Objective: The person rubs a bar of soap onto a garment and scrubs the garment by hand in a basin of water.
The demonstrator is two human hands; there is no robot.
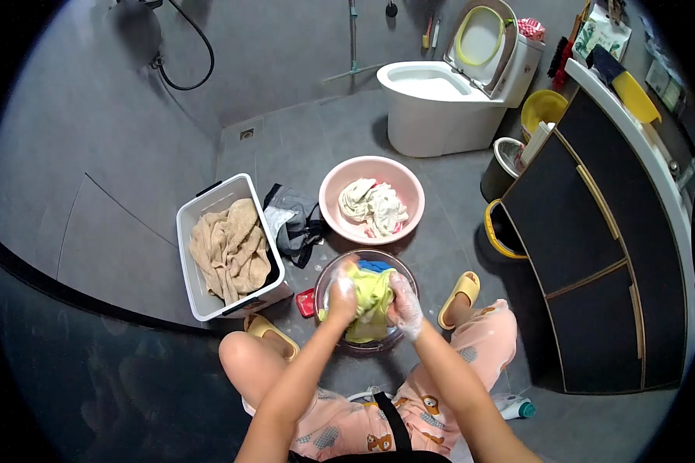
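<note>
Both my hands grip a lime-yellow cloth garment (369, 297) over a dark-rimmed basin (332, 328) on the floor between my feet. White suds coat my left hand (343, 297), whose fingers are closed on the garment's left side and partly blurred. My right hand (405, 305), also soapy, is closed on the garment's right side. Behind it a piece of blue cloth (375, 266) shows in the basin. Just beyond stands a pink basin (330, 193) with white cloth (373, 207) in it. A small red object (306, 303) lies left of the dark-rimmed basin.
At left stands a white bin (187, 270) holding tan cloth (230, 247), with a grey and black cloth (292, 220) beside it. A toilet (440, 116) is at the back. Black cabinets (587, 255) and a yellow-rimmed bucket (498, 239) stand at right. A teal-capped bottle (515, 407) lies near my right leg.
</note>
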